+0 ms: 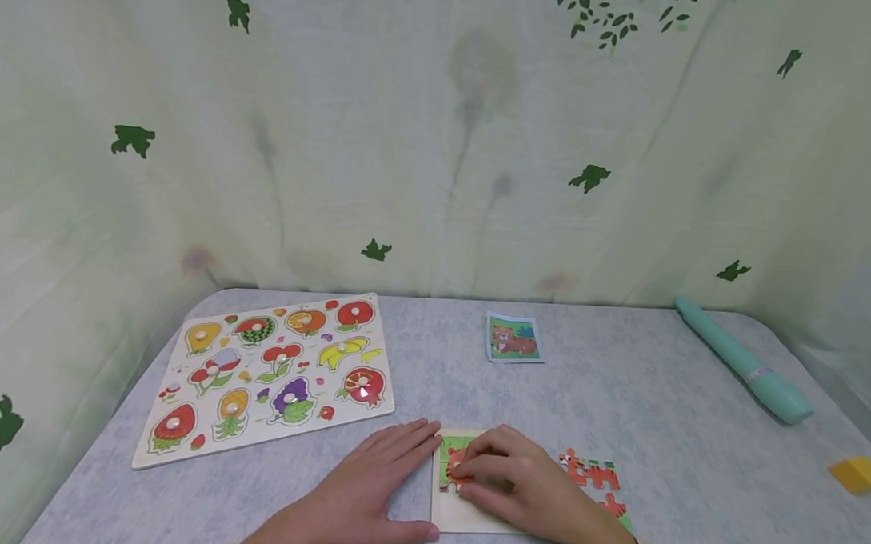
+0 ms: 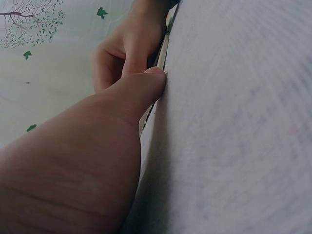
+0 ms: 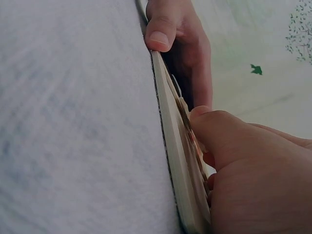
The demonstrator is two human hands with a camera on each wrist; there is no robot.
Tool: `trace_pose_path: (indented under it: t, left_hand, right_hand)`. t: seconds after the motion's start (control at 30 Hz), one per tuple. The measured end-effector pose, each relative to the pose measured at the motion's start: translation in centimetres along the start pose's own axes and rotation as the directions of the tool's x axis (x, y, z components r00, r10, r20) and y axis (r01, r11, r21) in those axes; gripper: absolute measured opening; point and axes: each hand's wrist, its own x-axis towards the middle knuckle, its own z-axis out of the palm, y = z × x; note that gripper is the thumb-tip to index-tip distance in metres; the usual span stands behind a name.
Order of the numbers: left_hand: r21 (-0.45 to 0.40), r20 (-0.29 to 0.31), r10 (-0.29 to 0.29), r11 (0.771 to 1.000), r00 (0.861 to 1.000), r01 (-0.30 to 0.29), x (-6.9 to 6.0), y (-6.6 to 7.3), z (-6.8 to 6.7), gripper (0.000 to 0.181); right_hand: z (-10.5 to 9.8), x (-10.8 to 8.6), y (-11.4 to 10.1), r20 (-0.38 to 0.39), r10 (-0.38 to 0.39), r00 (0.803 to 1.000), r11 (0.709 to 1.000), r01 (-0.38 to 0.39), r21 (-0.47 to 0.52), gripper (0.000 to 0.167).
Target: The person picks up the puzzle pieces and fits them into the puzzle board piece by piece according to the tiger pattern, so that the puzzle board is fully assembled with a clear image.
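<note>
The right hand (image 1: 522,479) has thumb and fingers bent together, closed to a pinch on a small puzzle piece (image 1: 458,469) printed with part of an orange animal. The piece is at the fingertips, over the upper left part of a shallow wooden board (image 1: 477,520); whether it lies fully flat cannot be told. Green-backed picture parts adjoin it there, partly hidden by the fingers.

Just left of the grip, the left hand (image 1: 373,490) lies spread with straight fingers, its fingertips and thumb touching the board's left edge and holding nothing. Right of the grip, beside the wrist, are loose pieces (image 1: 603,475) in orange and green, partly covered by the arm.

Farther left and beyond lies a fruit puzzle (image 1: 264,434) with knobs. Straight beyond the grip is a picture card (image 1: 515,340) of an orange-brown animal. Well to the right are a teal stick (image 1: 745,364) with a thick end and a yellow block (image 1: 859,476). A leaf-patterned curtain (image 1: 411,143) hangs behind the table (image 1: 662,392).
</note>
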Motion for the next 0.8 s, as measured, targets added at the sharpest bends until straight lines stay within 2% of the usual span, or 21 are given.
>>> trace_pose_path:
  t: [0.37, 0.7, 0.8]
  left_hand:
    - [0.004, -0.012, 0.009, 1.000, 1.000, -0.009, -0.01, 0.03, 0.05, 0.095]
    - [0.004, -0.011, 0.007, 1.000, 1.000, -0.007, -0.02, -0.07, 0.12, 0.095]
    - [0.009, -0.010, 0.006, 1.000, 1.000, -0.006, -0.02, -0.06, 0.12, 0.095]
  right_hand:
    - [0.06, -0.12, -0.02, 0.006, 0.023, 1.000, 1.000, -0.023, -0.006, 0.014]
    - [0.08, -0.18, -0.10, 0.032, 0.097, 0.995, 0.995, -0.097, 0.001, 0.014]
    - [0.10, -0.20, -0.11, 0.026, 0.089, 0.996, 0.996, -0.089, 0.000, 0.013]
